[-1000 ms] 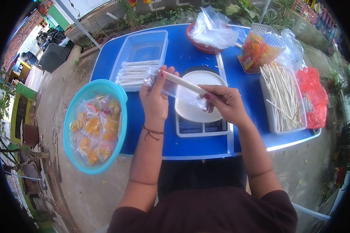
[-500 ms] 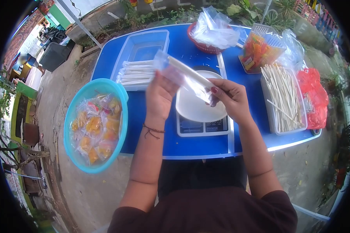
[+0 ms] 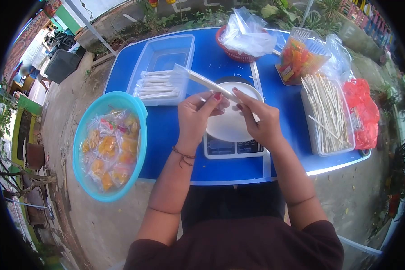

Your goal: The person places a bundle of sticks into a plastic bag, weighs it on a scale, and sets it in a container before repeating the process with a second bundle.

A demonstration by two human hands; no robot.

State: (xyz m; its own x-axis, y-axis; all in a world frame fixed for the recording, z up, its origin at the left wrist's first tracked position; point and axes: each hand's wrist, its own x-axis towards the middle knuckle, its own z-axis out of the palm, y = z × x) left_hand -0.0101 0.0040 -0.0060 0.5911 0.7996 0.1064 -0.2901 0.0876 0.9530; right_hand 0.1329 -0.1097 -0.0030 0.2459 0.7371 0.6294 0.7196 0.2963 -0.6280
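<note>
Pinching a clear stick packet (image 3: pixel 198 80) — left hand (image 3: pixel 194 118), right hand (image 3: pixel 258 118) — above scale (image 3: pixel 233 146).

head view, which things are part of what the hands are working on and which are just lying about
In hand:
- left hand and right hand, both pinching the clear packet of sticks
- clear tub of filled packets
- tray of loose sticks

Lying about:
- turquoise bowl of snack bags
- red basket
- scale
</note>
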